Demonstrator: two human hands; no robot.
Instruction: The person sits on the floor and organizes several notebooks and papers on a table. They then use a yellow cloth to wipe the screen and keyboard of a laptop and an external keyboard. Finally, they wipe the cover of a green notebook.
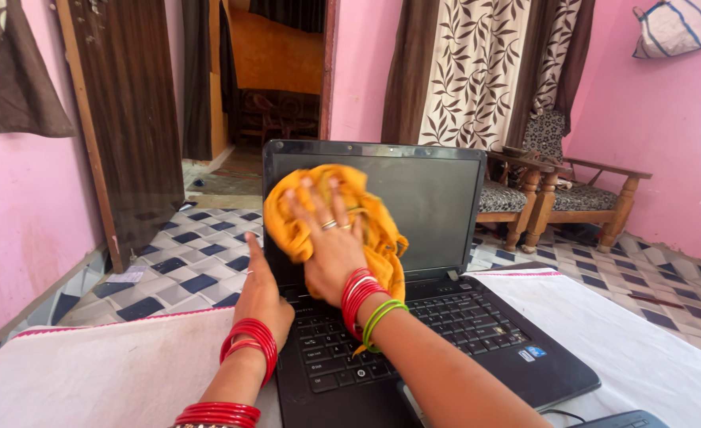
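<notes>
Bracing the laptop (414, 317) at its nine-o'clock edge, our left hand (261, 295) is lying flat with fingers released, gripping nothing. Our right hand (330, 238) is pressing a yellow cloth (366, 214) against the dark screen (429, 206), fingers spread over the bunched fabric. The cloth is covering the screen's nine-o'clock half; by our judgement the three-o'clock half is waiting its turn. The white table cover (643, 341) is lying beneath, wooden chairs (564, 198) are standing at two o'clock, nothing blocking us.
</notes>
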